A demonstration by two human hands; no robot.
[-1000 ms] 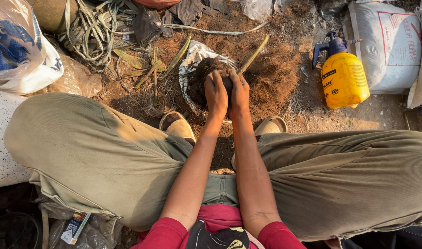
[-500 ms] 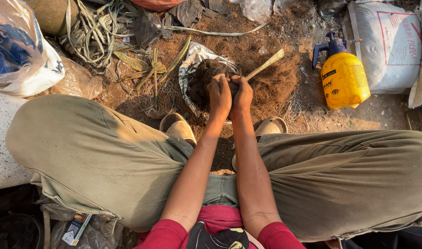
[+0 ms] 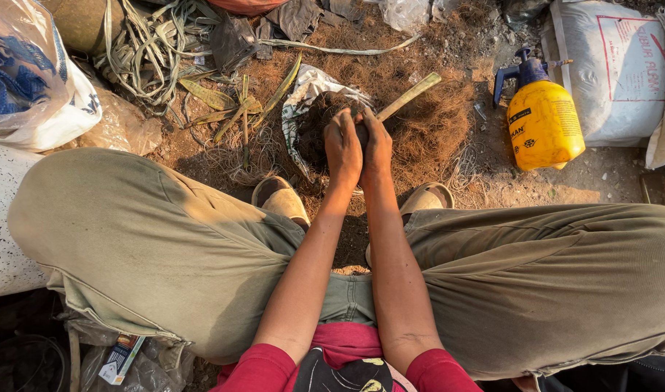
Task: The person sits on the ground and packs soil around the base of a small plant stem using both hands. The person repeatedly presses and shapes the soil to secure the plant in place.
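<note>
My left hand [image 3: 342, 149] and my right hand [image 3: 378, 145] are pressed side by side on a dark clump of soil and fibre [image 3: 316, 129]. The clump sits in a crumpled, partly open plastic wrap [image 3: 310, 81] on the ground between my feet. My fingers curl over the clump's right side. A flat pale stick [image 3: 412, 93] rises from behind my right hand and slants up to the right; its lower end is hidden by that hand. Both forearms reach straight out between my knees.
Brown coir fibre [image 3: 438, 127] lies right of the clump. A yellow pump sprayer [image 3: 543, 120] and a white sack [image 3: 619, 65] stand at right. A filled plastic bag [image 3: 27, 80], tangled straps [image 3: 147, 51] and dry leaves [image 3: 216, 98] lie at left. Sandals [image 3: 281, 197] flank my hands.
The stick has tipped lower toward the right. My hands have closed tighter together on the clump and stayed in the same place.
</note>
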